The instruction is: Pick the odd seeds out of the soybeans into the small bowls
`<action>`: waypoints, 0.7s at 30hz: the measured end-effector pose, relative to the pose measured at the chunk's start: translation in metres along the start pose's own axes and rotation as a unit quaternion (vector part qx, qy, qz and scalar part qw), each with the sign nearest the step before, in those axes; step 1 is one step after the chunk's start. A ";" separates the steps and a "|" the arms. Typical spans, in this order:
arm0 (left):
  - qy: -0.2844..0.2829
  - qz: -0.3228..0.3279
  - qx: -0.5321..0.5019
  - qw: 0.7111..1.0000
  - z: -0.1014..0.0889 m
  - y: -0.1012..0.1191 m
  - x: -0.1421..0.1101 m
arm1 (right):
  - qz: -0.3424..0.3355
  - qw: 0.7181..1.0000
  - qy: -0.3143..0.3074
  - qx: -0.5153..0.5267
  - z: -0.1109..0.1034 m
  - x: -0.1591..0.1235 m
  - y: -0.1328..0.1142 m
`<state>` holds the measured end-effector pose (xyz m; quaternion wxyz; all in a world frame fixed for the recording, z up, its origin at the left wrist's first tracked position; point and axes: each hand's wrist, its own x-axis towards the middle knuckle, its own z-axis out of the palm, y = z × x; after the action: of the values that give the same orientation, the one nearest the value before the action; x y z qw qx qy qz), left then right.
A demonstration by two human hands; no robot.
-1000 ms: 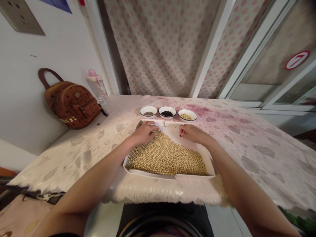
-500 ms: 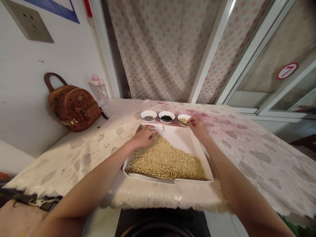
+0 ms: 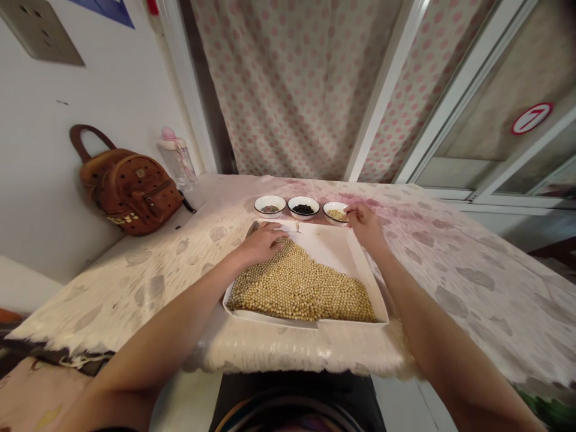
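Note:
A shallow white box [image 3: 335, 249] holds a broad layer of small round soybeans [image 3: 301, 288]. My left hand [image 3: 264, 243] lies over the far left part of the beans, fingers stretched out towards the box's far wall. At the right rim of a small white bowl [image 3: 335, 221] is my right hand [image 3: 364, 227], its thumb and fingertips pinched together. Anything in that pinch is too small to make out. Pale yellowish pieces lie in this bowl. To its left stand a bowl [image 3: 303, 216] of black beans [image 3: 303, 209] and a bowl [image 3: 269, 215] with small greenish and reddish pieces [image 3: 270, 209].
The table [image 3: 450, 252] has a pale leaf-patterned cover. A brown backpack [image 3: 139, 192] and a clear bottle with a pink lid [image 3: 177, 159] stand at the back left by the wall. Behind the table hangs a dotted curtain [image 3: 292, 90] beside a sliding door frame.
My right hand stays at the right bowl and has shifted slightly, with its fingers still pinched. My left hand keeps its place on the beans. The whole view has tilted a little.

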<state>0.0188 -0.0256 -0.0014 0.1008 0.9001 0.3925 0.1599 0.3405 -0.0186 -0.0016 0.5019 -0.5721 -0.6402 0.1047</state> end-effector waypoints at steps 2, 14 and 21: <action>0.005 0.006 -0.001 1.000 0.001 -0.001 0.000 | -0.004 0.997 -0.065 0.031 0.006 -0.007 -0.016; 0.067 0.021 -0.019 0.997 0.000 -0.004 0.001 | 0.002 0.986 0.038 -0.164 0.003 -0.012 -0.020; 0.201 -0.024 -0.078 0.976 -0.017 -0.012 0.004 | 0.003 0.979 0.065 -0.191 0.000 -0.012 -0.013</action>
<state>0.0070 -0.0143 0.0117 0.0933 0.8292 0.4126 0.3653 0.3304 -0.0327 0.0018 0.4234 -0.6647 -0.6130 -0.0554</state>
